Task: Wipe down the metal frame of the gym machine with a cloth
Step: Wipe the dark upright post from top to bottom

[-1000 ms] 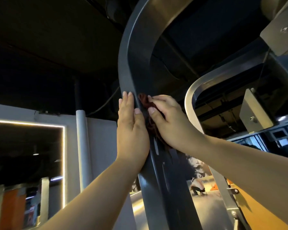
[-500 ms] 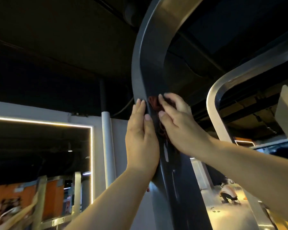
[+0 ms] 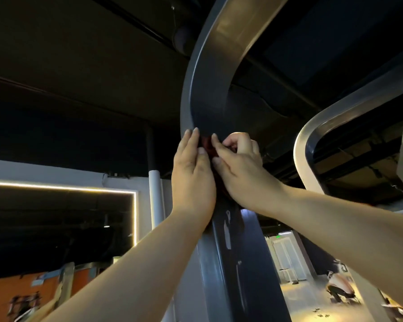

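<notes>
A dark grey metal frame [image 3: 209,89] of the gym machine rises through the middle of the view and curves to the upper right. A dark red cloth [image 3: 207,145] lies bunched against it, mostly hidden between my hands. My right hand [image 3: 240,166] grips the cloth with curled fingers and presses it to the frame. With straight fingers, my left hand [image 3: 192,173] lies flat on the frame's left edge, its thumb against the cloth.
A second curved frame bar [image 3: 312,140] with a pale edge arcs at the right. A white pillar [image 3: 156,201] stands left of the frame. A lit rectangular outline [image 3: 79,189] glows on the left wall. A person [image 3: 337,289] crouches on the floor far below at the right.
The view has swung so the frame sits further right and looks more upright. Both hands stay on the cloth at the bend; my right fingers have curled tighter.
</notes>
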Demonstrator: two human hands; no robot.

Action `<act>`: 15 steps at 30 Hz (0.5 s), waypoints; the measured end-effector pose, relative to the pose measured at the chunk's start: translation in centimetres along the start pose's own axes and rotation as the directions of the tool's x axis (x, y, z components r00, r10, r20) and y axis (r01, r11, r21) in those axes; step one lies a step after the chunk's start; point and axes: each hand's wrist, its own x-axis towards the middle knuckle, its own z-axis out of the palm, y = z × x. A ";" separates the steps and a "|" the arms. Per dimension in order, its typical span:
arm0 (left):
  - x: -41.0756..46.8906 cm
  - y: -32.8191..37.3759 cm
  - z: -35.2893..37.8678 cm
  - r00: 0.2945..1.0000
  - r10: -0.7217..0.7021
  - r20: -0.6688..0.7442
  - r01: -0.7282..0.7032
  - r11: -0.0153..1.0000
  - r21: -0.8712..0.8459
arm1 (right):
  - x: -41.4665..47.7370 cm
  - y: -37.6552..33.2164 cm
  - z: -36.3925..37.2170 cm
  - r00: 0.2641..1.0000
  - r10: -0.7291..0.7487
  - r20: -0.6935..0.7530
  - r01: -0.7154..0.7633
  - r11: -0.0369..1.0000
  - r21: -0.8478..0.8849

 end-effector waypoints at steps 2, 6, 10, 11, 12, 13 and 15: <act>-0.3 -0.5 -0.3 0.998 -0.052 0.033 0.056 0.990 -0.127 | -2.3 -0.4 0.3 0.998 -0.045 -0.039 0.048 0.996 0.071; -0.3 -1.1 -0.6 0.997 -0.073 0.032 0.079 0.972 -0.222 | -7.6 -0.6 1.2 0.989 -0.146 -0.040 0.151 0.958 0.243; -0.1 -1.5 -0.8 0.996 -0.069 0.060 0.081 0.970 -0.229 | -4.7 1.5 0.2 0.974 -0.229 -0.003 0.223 0.949 0.223; -0.1 -1.5 -0.8 0.997 -0.063 0.055 0.073 0.973 -0.217 | -3.2 1.9 0.1 0.975 -0.222 -0.008 0.219 0.953 0.209; -0.1 -1.5 -0.8 0.998 -0.054 0.044 0.062 0.977 -0.205 | -1.7 2.1 0.0 0.982 -0.190 -0.014 0.189 0.960 0.205; -0.1 -1.5 -0.8 0.998 -0.047 0.036 0.053 0.980 -0.190 | -0.3 2.0 0.0 0.990 -0.140 -0.016 0.140 0.967 0.212; -0.1 -1.5 -0.8 0.998 -0.044 0.037 0.050 0.983 -0.175 | 0.6 1.3 0.2 0.997 -0.065 -0.031 0.070 0.974 0.216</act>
